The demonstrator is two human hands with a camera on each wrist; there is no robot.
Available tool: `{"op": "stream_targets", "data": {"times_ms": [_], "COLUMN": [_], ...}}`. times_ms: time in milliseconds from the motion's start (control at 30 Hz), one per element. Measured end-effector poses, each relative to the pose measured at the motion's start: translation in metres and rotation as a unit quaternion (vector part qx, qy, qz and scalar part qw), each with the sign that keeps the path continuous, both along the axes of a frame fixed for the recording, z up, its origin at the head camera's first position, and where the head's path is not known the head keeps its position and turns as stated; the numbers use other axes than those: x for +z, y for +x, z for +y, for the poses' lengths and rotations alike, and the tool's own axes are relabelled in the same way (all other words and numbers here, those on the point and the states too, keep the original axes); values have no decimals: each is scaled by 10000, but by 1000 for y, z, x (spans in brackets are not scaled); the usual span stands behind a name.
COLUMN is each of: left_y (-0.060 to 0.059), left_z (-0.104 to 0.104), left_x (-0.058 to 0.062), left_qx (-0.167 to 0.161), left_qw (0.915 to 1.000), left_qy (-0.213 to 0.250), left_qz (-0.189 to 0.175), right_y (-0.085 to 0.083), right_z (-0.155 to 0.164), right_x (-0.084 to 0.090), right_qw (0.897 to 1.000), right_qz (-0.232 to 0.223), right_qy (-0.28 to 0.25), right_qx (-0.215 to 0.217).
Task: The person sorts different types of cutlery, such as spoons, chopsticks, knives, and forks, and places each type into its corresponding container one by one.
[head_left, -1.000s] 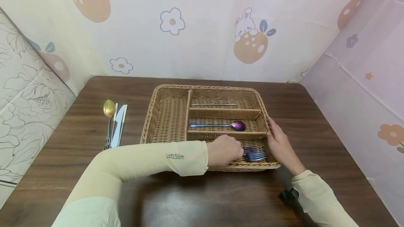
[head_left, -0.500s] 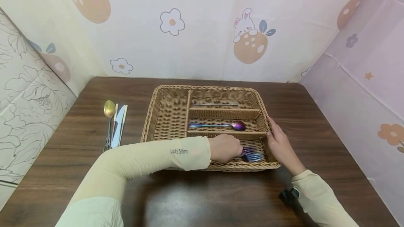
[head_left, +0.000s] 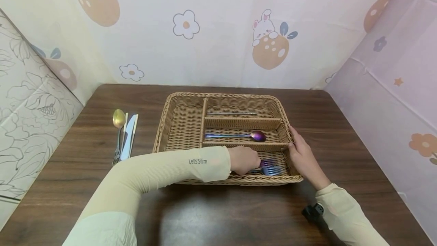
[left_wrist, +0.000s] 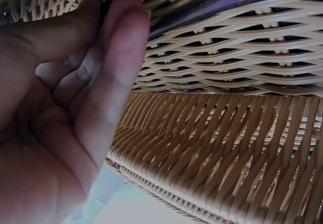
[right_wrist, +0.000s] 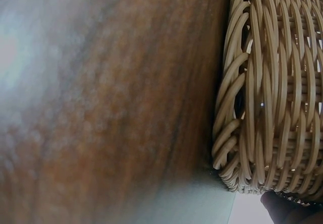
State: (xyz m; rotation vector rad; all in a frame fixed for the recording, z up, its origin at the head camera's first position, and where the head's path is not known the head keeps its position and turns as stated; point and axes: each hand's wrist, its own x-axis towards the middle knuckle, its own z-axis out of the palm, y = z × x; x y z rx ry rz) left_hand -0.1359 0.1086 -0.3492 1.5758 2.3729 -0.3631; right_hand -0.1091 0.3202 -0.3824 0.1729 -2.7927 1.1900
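Fingers of the left hand (head_left: 243,159) curl down into the nearest compartment of the wicker tray (head_left: 177,124), right on the handle of an iridescent fork (head_left: 271,170). The head view shows the hand closed over that handle end, though whether it truly pinches the fork or only rests on it is hard to tell; the left wrist view shows bent fingers (left_wrist: 108,77) pressed against the weave with a dark purple strip just above them. The fork lies flat in that front compartment, tines pointing to the tray's right end.

Over there, the right hand (head_left: 302,156) lies against the tray's outer right wall, fingers fairly straight along the rim, holding nothing. The right wrist view gives only the woven wall (right_wrist: 272,98) beside the brown table (right_wrist: 111,103).

One compartment back, a purple spoon (head_left: 239,136) lies lengthwise, bowl to the right. In the farthest slot, a pair of silver chopsticks (head_left: 232,113). The large left section holds nothing visible. Well apart, on the table left of the tray, a gold spoon (head_left: 118,119), a pale blue knife (head_left: 128,136) and other cutlery lie side by side.
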Motion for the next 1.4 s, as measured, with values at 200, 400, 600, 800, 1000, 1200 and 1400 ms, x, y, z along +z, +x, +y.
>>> {"op": "stream_targets", "data": {"times_ms": [200,400,600,800,1000,1200,1400], "left_y": [0,-1,-2,-5,-11,-25,-38], "left_z": [1,-2,-15,-39,-74,-129,-192], "left_x": [1,7,24,44,62,76,78], "left_qx": [-45,9,-22,446,844,1481,2246], "left_qw": [9999,9997,9997,9972,9920,9758,9554], "left_qy": [-146,-218,207,570,926,1570,1872], "left_qz": [80,59,123,-159,-162,-338,-428], "right_y": [-1,0,-1,-1,-1,-2,0], "right_z": [0,0,0,0,-2,-1,1], "right_x": [0,0,-2,-2,-3,-3,-1], "right_qw": [10000,10000,10000,10000,10000,10000,10000], "right_qz": [14,-48,-38,-42,-26,30,-11], "right_qy": [44,49,49,28,15,48,50], "right_qx": [47,40,44,66,81,69,24]}}
